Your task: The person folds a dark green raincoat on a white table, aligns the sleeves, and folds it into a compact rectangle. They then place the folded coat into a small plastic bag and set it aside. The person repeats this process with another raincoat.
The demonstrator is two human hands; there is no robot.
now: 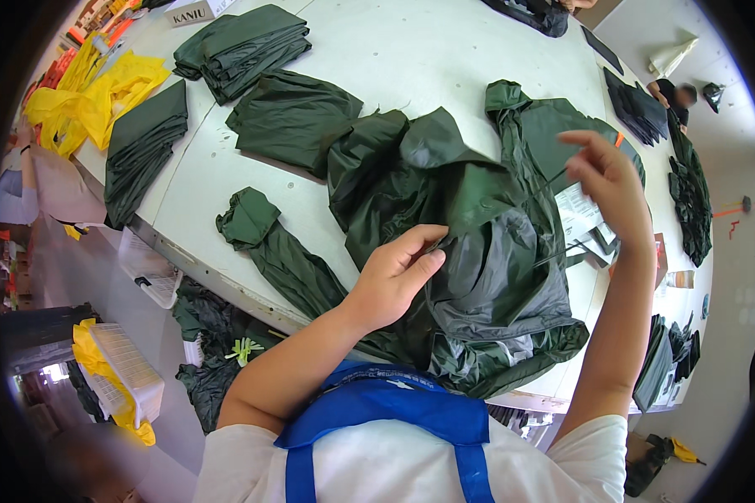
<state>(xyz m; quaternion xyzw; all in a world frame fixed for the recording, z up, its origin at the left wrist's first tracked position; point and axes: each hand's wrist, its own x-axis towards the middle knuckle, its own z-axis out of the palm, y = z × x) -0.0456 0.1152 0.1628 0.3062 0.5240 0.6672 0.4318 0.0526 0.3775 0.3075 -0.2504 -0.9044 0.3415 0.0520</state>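
Observation:
A dark green raincoat of thin, shiny cloth lies bunched on the white table in front of me, its grey inner side partly turned out. One green sleeve stretches left, and another points away from me. My left hand pinches the cloth edge between thumb and fingers. Raised over the raincoat's right side is my right hand, fingers bent. A thin dark cord runs from the cloth to its fingertips; a second cord shows lower down.
Folded green garments are stacked across the white table. A white printed sheet lies right of the raincoat. Yellow garments are at the far left, near another person. White baskets stand below the table's left edge.

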